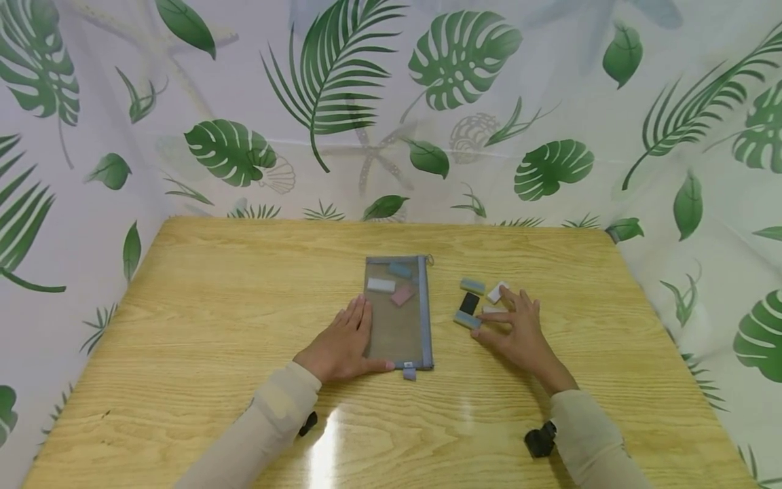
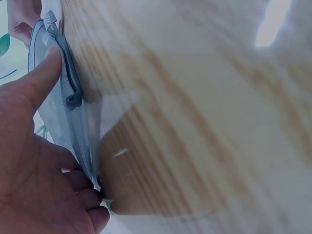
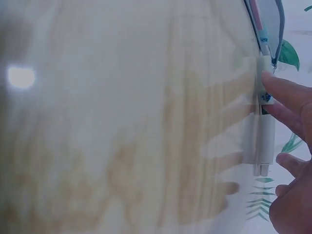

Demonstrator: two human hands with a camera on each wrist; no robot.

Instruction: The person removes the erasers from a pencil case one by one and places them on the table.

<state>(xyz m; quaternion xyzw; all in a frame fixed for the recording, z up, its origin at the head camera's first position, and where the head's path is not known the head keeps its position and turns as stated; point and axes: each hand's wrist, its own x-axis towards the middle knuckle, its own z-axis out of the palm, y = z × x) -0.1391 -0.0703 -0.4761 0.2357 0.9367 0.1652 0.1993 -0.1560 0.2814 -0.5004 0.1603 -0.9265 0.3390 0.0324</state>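
A grey-blue see-through zip pouch (image 1: 397,333) lies flat on the table. Through its front show a blue eraser (image 1: 400,269), a white eraser (image 1: 381,285) and a pink eraser (image 1: 402,295). My left hand (image 1: 342,343) rests along the pouch's left edge, its thumb on the bottom edge by a small tab (image 1: 409,373). Right of the pouch, my right hand (image 1: 516,333) has its fingers spread, thumb and index fingertips right at the end of a grey-blue eraser (image 1: 466,320). A black eraser (image 1: 469,303) and another grey-blue eraser (image 1: 472,285) lie just beyond.
Two white erasers (image 1: 496,293) sit under and beside the right fingers, partly hidden. The wooden table (image 1: 244,285) ends at a leaf-print cloth (image 1: 366,176) behind it and at both sides. Dark camera mounts (image 1: 540,440) are at the wrists.
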